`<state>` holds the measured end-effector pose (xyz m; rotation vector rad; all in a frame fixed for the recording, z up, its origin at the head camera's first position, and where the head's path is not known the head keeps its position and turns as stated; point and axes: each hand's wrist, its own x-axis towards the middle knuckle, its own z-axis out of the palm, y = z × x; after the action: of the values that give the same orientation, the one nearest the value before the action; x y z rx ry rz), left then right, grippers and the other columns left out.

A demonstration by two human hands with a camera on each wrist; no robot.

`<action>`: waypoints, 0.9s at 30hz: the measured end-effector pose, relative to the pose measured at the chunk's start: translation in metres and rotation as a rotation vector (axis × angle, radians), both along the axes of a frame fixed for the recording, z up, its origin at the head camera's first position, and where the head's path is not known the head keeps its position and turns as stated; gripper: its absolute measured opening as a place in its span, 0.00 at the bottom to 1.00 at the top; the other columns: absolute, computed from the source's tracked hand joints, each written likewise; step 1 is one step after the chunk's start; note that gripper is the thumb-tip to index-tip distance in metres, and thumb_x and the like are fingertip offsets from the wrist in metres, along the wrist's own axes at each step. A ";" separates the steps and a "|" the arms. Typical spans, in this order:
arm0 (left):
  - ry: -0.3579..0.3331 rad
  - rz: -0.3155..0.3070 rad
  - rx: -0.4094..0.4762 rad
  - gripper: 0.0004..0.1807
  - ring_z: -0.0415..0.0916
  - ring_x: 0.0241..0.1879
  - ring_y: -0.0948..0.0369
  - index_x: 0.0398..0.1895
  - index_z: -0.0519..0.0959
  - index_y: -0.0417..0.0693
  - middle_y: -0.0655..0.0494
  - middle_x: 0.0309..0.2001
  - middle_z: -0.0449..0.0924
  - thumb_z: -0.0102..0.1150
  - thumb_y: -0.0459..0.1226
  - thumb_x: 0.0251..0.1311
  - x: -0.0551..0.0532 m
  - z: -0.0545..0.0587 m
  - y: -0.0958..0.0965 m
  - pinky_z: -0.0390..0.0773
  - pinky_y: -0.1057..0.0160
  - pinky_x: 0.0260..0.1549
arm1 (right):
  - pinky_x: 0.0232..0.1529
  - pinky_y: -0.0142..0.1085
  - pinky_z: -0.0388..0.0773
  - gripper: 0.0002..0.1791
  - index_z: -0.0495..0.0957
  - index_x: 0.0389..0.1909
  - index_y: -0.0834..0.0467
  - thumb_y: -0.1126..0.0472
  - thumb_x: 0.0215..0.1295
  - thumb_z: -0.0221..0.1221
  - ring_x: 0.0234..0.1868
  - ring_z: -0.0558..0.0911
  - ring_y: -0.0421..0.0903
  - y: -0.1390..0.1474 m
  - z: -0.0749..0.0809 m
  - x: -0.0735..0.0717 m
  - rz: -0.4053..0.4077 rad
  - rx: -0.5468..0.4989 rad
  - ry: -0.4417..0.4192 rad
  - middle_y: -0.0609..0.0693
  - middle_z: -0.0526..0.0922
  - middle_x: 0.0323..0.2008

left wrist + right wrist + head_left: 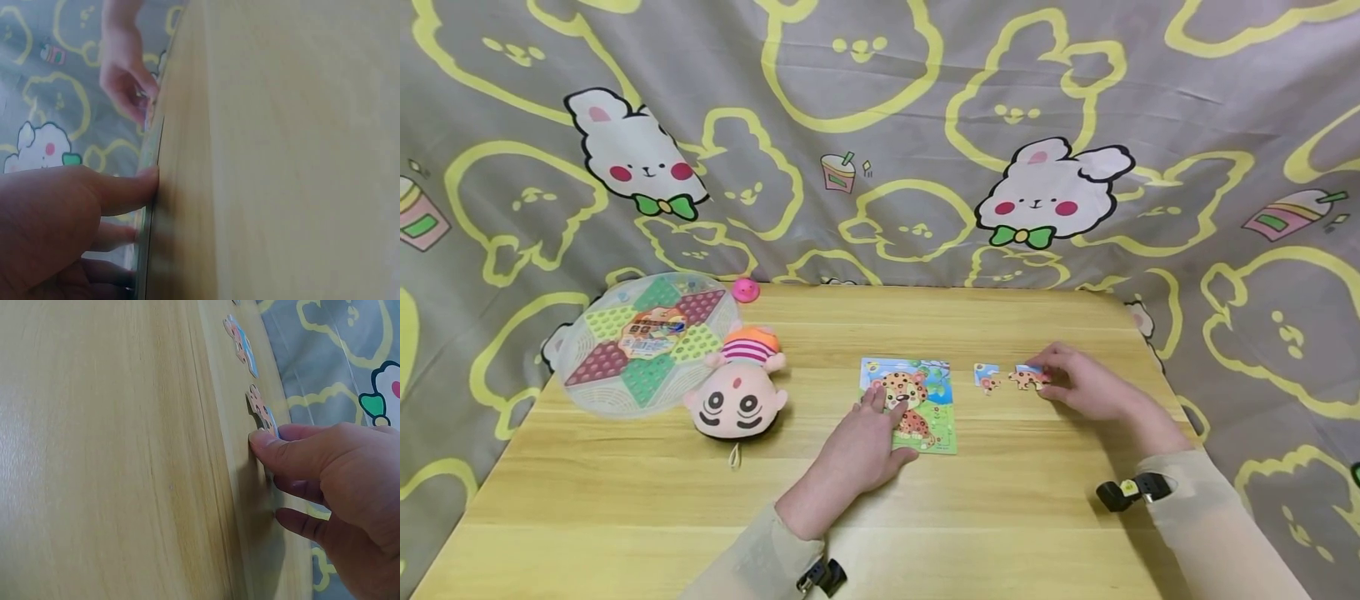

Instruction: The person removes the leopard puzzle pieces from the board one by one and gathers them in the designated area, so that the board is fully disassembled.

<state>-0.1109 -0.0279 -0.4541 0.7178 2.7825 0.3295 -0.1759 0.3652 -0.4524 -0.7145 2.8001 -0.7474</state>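
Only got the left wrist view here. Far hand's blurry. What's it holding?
Observer: The right hand pinches a spotted puzzle piece.
Operator: Anything between that and the puzzle under the left hand?
Observer: Yes, a loose blue-and-spotted piece, lying on the table.
Operator: And on the puzzle's other side?
Observer: A plush doll, lying with its head toward the person.
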 end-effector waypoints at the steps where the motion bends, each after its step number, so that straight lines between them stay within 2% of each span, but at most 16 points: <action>1: 0.003 -0.001 -0.002 0.43 0.58 0.78 0.39 0.80 0.69 0.47 0.29 0.77 0.59 0.60 0.62 0.71 0.000 0.000 0.000 0.67 0.45 0.72 | 0.54 0.52 0.78 0.23 0.81 0.63 0.65 0.69 0.68 0.70 0.49 0.79 0.49 0.000 0.000 0.000 -0.002 0.006 -0.004 0.52 0.79 0.51; 10: 0.043 -0.014 -0.011 0.42 0.57 0.78 0.38 0.79 0.69 0.46 0.28 0.77 0.59 0.59 0.62 0.72 0.002 -0.002 -0.001 0.66 0.46 0.73 | 0.57 0.54 0.77 0.25 0.79 0.64 0.67 0.68 0.67 0.71 0.51 0.79 0.51 -0.003 0.004 0.000 -0.019 0.005 -0.045 0.55 0.78 0.54; 16: 0.091 -0.032 -0.019 0.42 0.59 0.77 0.37 0.79 0.70 0.47 0.29 0.76 0.61 0.61 0.62 0.71 0.004 0.001 -0.001 0.65 0.46 0.73 | 0.62 0.58 0.75 0.28 0.79 0.66 0.66 0.69 0.66 0.72 0.56 0.79 0.57 -0.015 0.016 -0.002 -0.003 -0.024 0.003 0.58 0.79 0.57; 19: 0.122 -0.046 -0.032 0.42 0.60 0.76 0.37 0.79 0.70 0.48 0.32 0.77 0.61 0.62 0.62 0.70 0.004 0.006 0.003 0.66 0.45 0.73 | 0.58 0.59 0.77 0.27 0.79 0.66 0.66 0.67 0.66 0.72 0.56 0.80 0.58 -0.029 0.025 -0.004 0.022 -0.037 0.009 0.59 0.79 0.57; 22: 0.123 -0.059 -0.030 0.42 0.60 0.77 0.38 0.79 0.70 0.49 0.35 0.78 0.62 0.62 0.62 0.70 0.004 0.010 0.010 0.66 0.44 0.73 | 0.54 0.57 0.81 0.27 0.80 0.65 0.65 0.65 0.67 0.72 0.54 0.81 0.57 -0.049 0.033 -0.008 0.055 -0.031 -0.016 0.58 0.80 0.58; 27: 0.116 -0.065 -0.026 0.42 0.63 0.76 0.41 0.78 0.71 0.49 0.37 0.77 0.66 0.62 0.62 0.70 0.004 0.010 0.025 0.68 0.47 0.72 | 0.57 0.55 0.82 0.25 0.80 0.66 0.64 0.63 0.70 0.71 0.56 0.82 0.56 -0.088 0.039 -0.017 0.142 -0.033 -0.080 0.56 0.81 0.58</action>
<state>-0.1071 -0.0027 -0.4436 0.8449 2.8577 0.2467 -0.1929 0.2767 -0.4138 -0.8592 2.6393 -0.7802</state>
